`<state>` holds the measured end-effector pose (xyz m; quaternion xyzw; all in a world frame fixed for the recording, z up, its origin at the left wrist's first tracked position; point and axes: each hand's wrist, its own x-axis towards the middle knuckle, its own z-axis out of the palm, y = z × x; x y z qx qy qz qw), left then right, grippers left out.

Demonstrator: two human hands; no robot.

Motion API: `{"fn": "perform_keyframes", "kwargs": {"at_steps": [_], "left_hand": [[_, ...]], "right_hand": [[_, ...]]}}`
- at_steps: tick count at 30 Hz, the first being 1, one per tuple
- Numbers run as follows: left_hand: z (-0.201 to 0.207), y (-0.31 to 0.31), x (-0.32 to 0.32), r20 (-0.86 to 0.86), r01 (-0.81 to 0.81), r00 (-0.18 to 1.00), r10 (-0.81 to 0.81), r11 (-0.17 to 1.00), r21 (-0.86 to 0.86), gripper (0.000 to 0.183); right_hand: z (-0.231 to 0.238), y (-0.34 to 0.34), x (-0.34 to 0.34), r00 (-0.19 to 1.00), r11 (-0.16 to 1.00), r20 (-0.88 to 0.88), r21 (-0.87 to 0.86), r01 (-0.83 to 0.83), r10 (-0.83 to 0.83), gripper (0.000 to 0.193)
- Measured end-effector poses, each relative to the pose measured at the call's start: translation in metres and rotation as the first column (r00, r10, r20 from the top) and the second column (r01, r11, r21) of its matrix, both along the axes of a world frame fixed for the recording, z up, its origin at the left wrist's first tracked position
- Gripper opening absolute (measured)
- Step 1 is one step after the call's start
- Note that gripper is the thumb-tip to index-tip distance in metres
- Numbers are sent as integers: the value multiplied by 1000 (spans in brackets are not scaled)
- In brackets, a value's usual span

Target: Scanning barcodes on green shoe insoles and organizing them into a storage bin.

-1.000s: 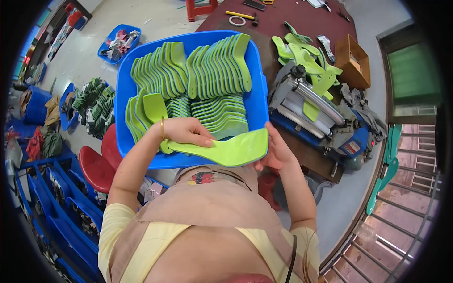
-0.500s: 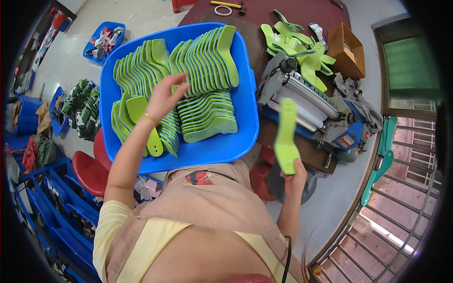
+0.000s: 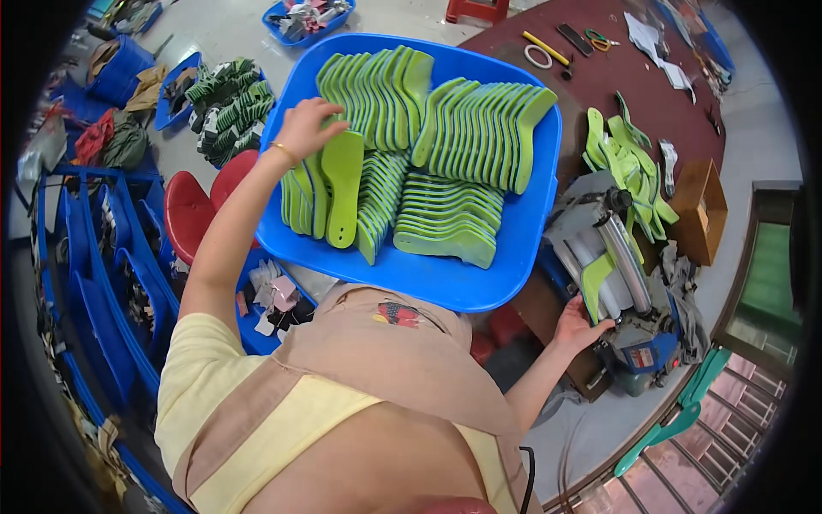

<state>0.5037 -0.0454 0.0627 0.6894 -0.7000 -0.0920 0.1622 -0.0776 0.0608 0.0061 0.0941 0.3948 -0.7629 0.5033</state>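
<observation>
Head view, looking down: a large blue plastic tray rests in front of the person, packed with rows of green foam shoe insoles standing on edge. The left hand reaches over the tray's left side, fingers curled around the heel end of one flat green insole that lies atop the left row. Beyond the tray's right edge, the right hand is partly open, fingertips touching the bottom of another green insole standing in a grey roller machine on the dark red desk. Loose green pieces lie piled just behind the machine.
</observation>
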Motion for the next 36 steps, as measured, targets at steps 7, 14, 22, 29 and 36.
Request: {"fn": "perform_keyframes", "kwargs": {"at_steps": [7,14,22,29,36], "left_hand": [[-3,-6,-21,295,62,948,-119,979,194,34],[40,63,-42,227,432,885,-407,899,-76,19],[68,112,-64,-24,390,915,-402,901,-189,27],[-26,142,-72,-535,-430,803,263,877,-214,68],[-37,140,-75,-247,-361,910,333,929,-78,66]], "right_hand": [[15,-10,103,853,892,-270,58,-448,446,48],[81,-12,245,-210,489,-929,342,-802,305,25],[61,-58,358,-200,344,-975,220,-913,92,38],[43,-76,373,-218,281,-940,291,-914,264,28],[25,-61,379,-45,438,-914,236,-868,404,34]]}}
